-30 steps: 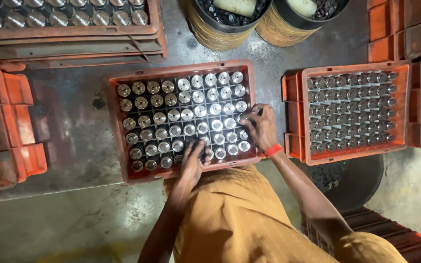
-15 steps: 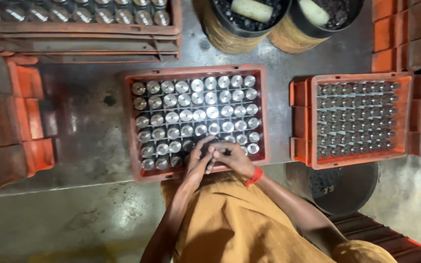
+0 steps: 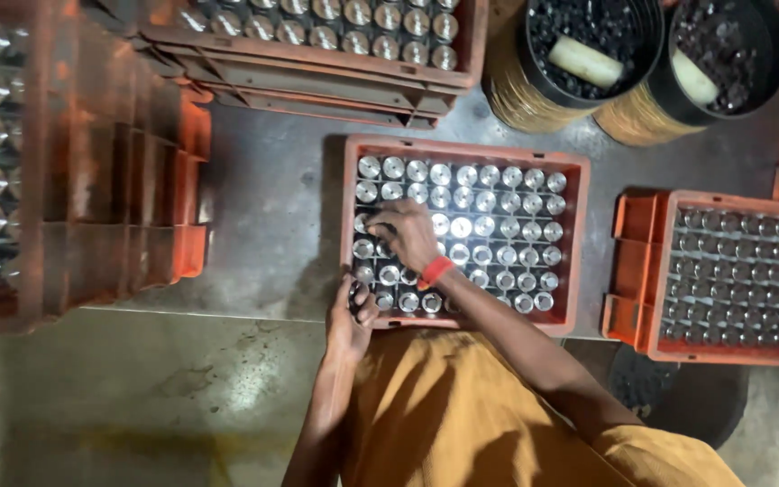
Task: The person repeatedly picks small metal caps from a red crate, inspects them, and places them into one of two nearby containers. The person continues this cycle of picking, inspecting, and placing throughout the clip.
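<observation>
The orange crate in the middle holds rows of shiny metal cylinders; the right hand lies over its left rows, fingers curled onto the tops, though whether they pinch one cannot be told, and the left hand at the crate's near left corner is clenched around a small dark piece. Right of the crate sits a second filled crate, beyond it two black buckets of dark bits, and left of it blurred, cut-off stacked crates.
</observation>
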The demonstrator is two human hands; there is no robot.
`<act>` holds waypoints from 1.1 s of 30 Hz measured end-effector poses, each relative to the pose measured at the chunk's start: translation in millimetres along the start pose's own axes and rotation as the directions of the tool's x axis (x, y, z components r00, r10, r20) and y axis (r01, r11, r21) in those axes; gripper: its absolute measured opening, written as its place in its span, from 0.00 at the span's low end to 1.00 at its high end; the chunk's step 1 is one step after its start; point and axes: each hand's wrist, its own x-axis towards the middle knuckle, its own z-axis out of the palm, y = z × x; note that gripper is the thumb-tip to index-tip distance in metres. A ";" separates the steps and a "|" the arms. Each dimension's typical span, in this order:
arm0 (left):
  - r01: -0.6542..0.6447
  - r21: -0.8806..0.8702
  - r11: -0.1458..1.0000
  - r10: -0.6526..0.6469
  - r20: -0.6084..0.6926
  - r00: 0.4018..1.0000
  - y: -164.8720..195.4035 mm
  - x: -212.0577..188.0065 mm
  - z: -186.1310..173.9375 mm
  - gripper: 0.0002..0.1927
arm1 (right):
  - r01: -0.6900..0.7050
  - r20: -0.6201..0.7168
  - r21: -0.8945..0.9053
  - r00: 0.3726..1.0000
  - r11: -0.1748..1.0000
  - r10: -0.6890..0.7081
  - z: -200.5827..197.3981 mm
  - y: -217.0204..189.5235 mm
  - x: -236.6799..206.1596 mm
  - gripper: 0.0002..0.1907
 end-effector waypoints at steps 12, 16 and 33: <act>-0.071 0.449 0.891 0.164 -0.172 0.971 4.6 3.3 36.7 0.20 | -0.432 0.239 0.253 0.895 0.866 0.377 -14.9 -10.7 -14.2 0.14; -0.114 0.776 0.620 0.298 -0.098 0.950 -4.9 1.7 47.8 0.19 | -0.656 0.633 0.570 0.735 0.496 0.245 -31.5 -19.1 -55.8 0.14; -0.125 0.349 0.929 0.206 -0.205 0.957 1.8 19.0 45.0 0.10 | -0.303 0.273 -0.112 0.906 0.946 0.323 -21.3 14.7 15.3 0.09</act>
